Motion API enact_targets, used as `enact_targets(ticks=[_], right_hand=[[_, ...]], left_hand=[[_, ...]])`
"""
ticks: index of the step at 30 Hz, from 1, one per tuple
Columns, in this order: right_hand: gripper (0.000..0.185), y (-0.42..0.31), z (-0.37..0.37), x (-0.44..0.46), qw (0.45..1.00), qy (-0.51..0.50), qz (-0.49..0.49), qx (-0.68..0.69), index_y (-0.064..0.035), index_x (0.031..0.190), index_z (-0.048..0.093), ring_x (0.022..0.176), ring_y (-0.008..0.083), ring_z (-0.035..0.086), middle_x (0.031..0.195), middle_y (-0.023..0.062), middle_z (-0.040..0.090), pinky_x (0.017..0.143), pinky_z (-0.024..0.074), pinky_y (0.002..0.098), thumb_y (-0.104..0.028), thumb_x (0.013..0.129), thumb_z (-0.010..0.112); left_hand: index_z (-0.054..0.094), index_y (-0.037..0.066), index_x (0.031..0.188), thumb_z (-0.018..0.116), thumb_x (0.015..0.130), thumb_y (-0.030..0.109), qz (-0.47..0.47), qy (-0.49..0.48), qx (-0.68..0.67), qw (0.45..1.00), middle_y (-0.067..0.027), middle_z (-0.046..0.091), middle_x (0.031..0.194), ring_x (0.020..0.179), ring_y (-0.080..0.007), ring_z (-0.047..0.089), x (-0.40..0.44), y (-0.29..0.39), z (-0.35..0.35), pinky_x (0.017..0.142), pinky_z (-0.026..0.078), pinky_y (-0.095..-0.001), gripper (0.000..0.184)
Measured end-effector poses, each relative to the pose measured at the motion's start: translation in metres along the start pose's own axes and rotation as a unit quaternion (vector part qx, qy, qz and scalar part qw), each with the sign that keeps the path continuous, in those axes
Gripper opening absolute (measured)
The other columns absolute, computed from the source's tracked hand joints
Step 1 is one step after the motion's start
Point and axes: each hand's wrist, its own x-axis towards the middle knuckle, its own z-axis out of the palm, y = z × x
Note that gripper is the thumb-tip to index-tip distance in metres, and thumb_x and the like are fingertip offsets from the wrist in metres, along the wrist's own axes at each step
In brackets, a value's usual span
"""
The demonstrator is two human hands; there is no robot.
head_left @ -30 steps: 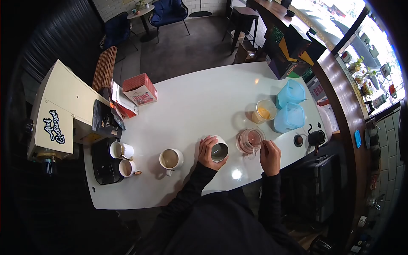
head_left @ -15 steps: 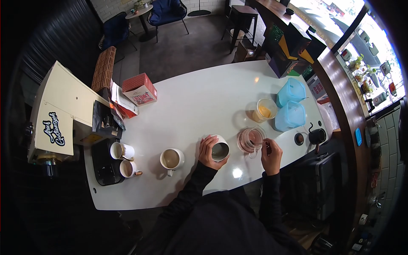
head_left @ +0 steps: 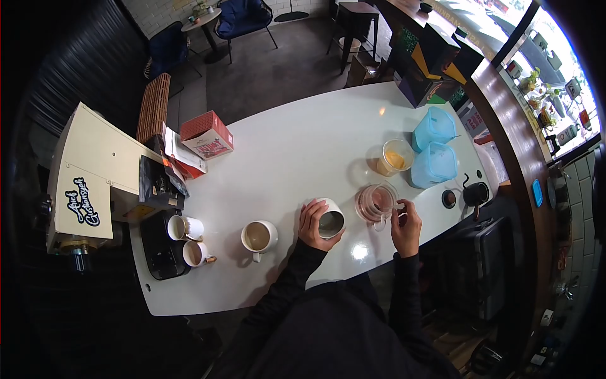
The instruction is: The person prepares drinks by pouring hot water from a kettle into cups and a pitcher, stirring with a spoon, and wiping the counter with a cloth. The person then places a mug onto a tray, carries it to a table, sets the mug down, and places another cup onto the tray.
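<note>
My left hand [head_left: 312,226] is wrapped round a white cup [head_left: 331,222], which is tilted toward me and looks dark inside. To its right my right hand [head_left: 406,228] has its fingers pinched at the edge of a glass server [head_left: 377,202] with reddish liquid in it; what exactly the fingertips hold is too small to tell. Behind the server stands a clear plastic cup [head_left: 396,158] with something yellow-orange inside. Left of my left hand sits a white mug [head_left: 259,236] with a greyish-brown inside, its handle toward me.
Two white mugs [head_left: 185,227] stand by a black tray [head_left: 165,262] at the left, near a cream machine [head_left: 95,170]. A red box [head_left: 207,134] is behind them. Blue containers [head_left: 434,165], a black kettle [head_left: 475,193] and dark boxes [head_left: 426,82] are on the right.
The view has shifted slightly, so the table's things sit a little differently in the picture. Both hands keep nearly the same places, the left still round the cup.
</note>
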Motion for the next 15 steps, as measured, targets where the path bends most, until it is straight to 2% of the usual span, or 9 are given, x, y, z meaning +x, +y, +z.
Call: enact_targets(ticks=[7, 9, 12, 15], right_hand=[[0.023, 0.007, 0.008, -0.002, 0.999, -0.005, 0.02, 0.029, 0.0018, 0.105, 0.051, 0.056, 0.0182, 0.061, 0.07, 0.0132, 0.061, 0.051, 0.0456, 0.0288, -0.001, 0.084, 0.059], [0.023, 0.017, 0.012, -0.002, 0.999, 0.028, -0.01, 0.04, -0.0001, 0.107, 0.051, 0.049, 0.0063, 0.049, 0.069, 0.0065, 0.056, 0.044, 0.0357, 0.0226, -0.002, 0.086, 0.06], [0.024, 0.027, 0.013, 0.0, 0.999, 0.009, 0.002, 0.042, -0.0009, 0.109, 0.048, 0.049, 0.0073, 0.051, 0.07, 0.0053, 0.055, 0.043, 0.0368, 0.0211, -0.004, 0.088, 0.059], [0.025, 0.035, 0.012, 0.003, 0.999, -0.003, 0.001, 0.045, 0.0005, 0.11, 0.047, 0.051, 0.008, 0.052, 0.075, 0.0073, 0.056, 0.043, 0.0401, 0.0209, -0.006, 0.089, 0.059]], left_hand=[[0.044, 0.009, 0.122, 0.085, 0.055, 0.023, -0.01, 0.012, -0.002, 1.0, -0.0128, 0.051, 0.121, 0.115, -0.0365, 0.049, 0.0, -0.001, -0.001, 0.101, 0.034, -0.0558, 0.08], [0.043, 0.008, 0.123, 0.085, 0.055, 0.023, -0.019, 0.011, -0.015, 1.0, -0.0139, 0.051, 0.122, 0.115, -0.0364, 0.049, -0.002, -0.003, -0.002, 0.101, 0.035, -0.0554, 0.081], [0.041, 0.007, 0.124, 0.085, 0.055, 0.022, -0.047, 0.019, -0.028, 0.998, -0.015, 0.05, 0.122, 0.116, -0.0363, 0.049, 0.0, -0.004, -0.006, 0.101, 0.035, -0.0544, 0.084], [0.042, 0.006, 0.125, 0.085, 0.056, 0.023, -0.083, 0.034, -0.032, 0.995, -0.0166, 0.05, 0.123, 0.116, -0.0364, 0.048, 0.003, -0.004, -0.01, 0.1, 0.039, -0.0483, 0.082]])
